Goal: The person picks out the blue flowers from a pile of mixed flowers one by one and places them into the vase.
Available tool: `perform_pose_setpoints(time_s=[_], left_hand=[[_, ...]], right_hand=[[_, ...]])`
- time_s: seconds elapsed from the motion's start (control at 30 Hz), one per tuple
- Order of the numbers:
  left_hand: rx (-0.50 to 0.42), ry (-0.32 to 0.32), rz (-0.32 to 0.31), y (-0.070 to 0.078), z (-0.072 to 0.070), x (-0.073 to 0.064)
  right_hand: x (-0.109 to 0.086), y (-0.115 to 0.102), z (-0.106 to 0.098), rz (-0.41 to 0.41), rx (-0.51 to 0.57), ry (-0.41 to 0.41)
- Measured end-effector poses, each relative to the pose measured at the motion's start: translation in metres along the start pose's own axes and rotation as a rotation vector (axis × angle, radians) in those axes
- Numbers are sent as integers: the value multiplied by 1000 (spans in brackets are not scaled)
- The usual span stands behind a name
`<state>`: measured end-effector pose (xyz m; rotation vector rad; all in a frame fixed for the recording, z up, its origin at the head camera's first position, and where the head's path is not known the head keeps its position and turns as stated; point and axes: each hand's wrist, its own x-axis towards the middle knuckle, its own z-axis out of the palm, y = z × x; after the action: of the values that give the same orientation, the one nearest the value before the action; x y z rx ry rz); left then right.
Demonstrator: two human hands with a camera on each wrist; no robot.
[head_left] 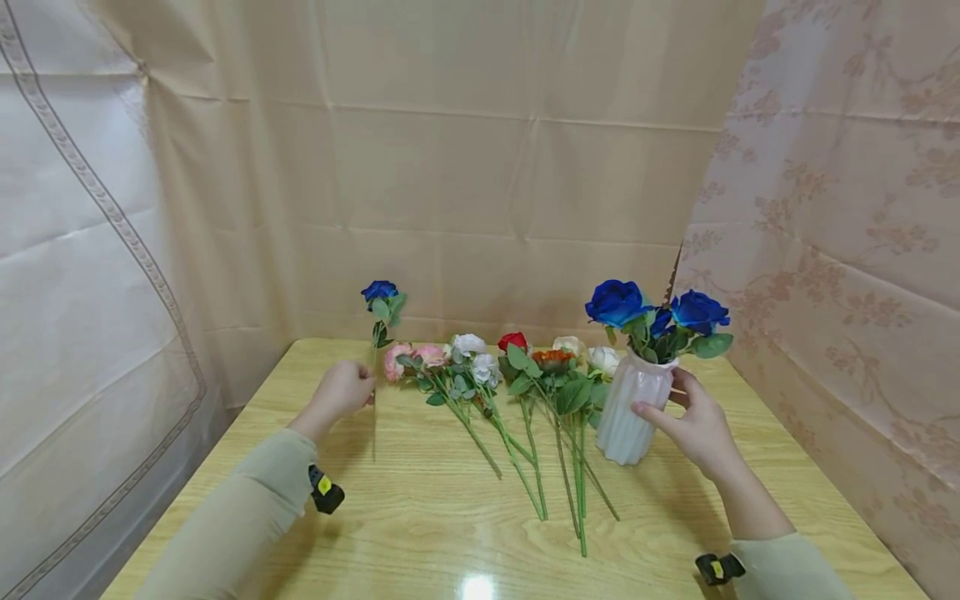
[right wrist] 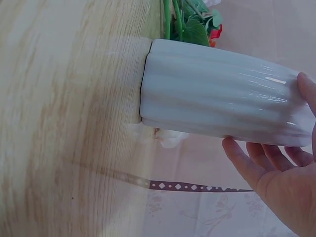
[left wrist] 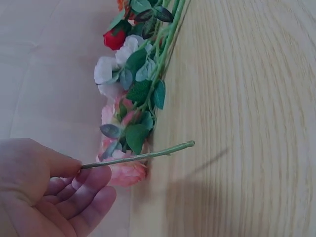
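Between thumb and fingers my left hand (head_left: 340, 397) pinches the stem of a blue rose (head_left: 379, 290), bloom upward. In the left wrist view the bare lower end of its stem (left wrist: 165, 151) hangs above the table, apart from its shadow. My right hand (head_left: 701, 429) grips a white ribbed vase (head_left: 633, 408) near its neck, thumb on one side and fingers on the other. The vase's base rests on the table in the right wrist view. Several blue roses (head_left: 617, 303) with green leaves stand in the vase; their lower stems are hidden inside.
Across the middle of the wooden table (head_left: 420, 533) lie several loose flowers: pink ones (head_left: 397, 363), white ones (head_left: 486, 369), a red rose (head_left: 513, 341) and an orange one (head_left: 552, 359). Their stems point toward the front. A beige curtain (head_left: 480, 183) hangs behind the table.
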<state>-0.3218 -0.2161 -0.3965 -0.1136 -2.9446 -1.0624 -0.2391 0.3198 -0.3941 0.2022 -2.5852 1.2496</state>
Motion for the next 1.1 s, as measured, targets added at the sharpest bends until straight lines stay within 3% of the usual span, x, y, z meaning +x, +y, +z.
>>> perform_pose_setpoints(time_s=[0.23, 0.43, 0.8, 1.1], left_hand=[[-44, 42, 20, 17, 2, -2], [-108, 67, 88, 29, 7, -5], [-192, 160, 257, 53, 20, -12], [-249, 167, 413, 77, 36, -27]], right_hand=[[0, -1, -1, 8, 12, -8], [0, 1, 1, 1, 9, -3], [1, 6, 2, -7, 15, 4], [1, 5, 3, -10, 6, 10]])
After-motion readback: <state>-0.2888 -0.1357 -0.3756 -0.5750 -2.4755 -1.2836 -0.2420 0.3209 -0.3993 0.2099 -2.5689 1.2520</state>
